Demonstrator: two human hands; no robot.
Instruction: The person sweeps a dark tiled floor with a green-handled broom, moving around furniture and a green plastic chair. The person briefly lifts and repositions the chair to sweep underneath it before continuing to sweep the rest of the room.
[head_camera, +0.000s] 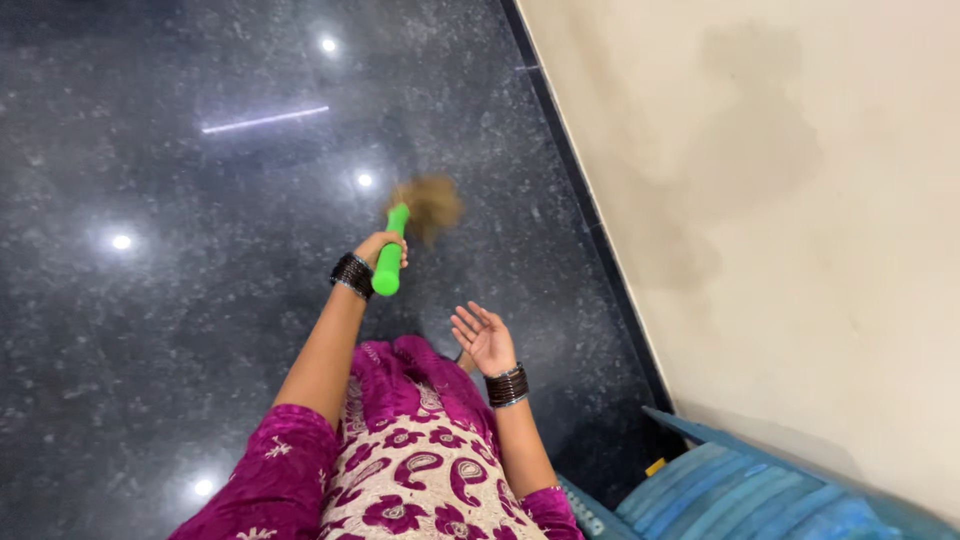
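Observation:
My left hand (385, 245) is shut around the green handle of a short broom (390, 262). The broom's brown bristles (430, 205) are blurred just beyond the hand, over the dark speckled floor (180, 300). My right hand (485, 338) hangs open with the palm up and fingers spread, holding nothing, a little nearer to my body than the broom. Dark bangles ring both wrists. My magenta and cream patterned dress (410, 460) fills the lower middle of the view.
A cream wall (780, 220) with faint stains runs along the right, meeting the polished floor at a dark skirting strip (600, 240). A blue ribbed plastic object (740, 495) sits in the bottom right corner by the wall. Ceiling lights reflect in the floor.

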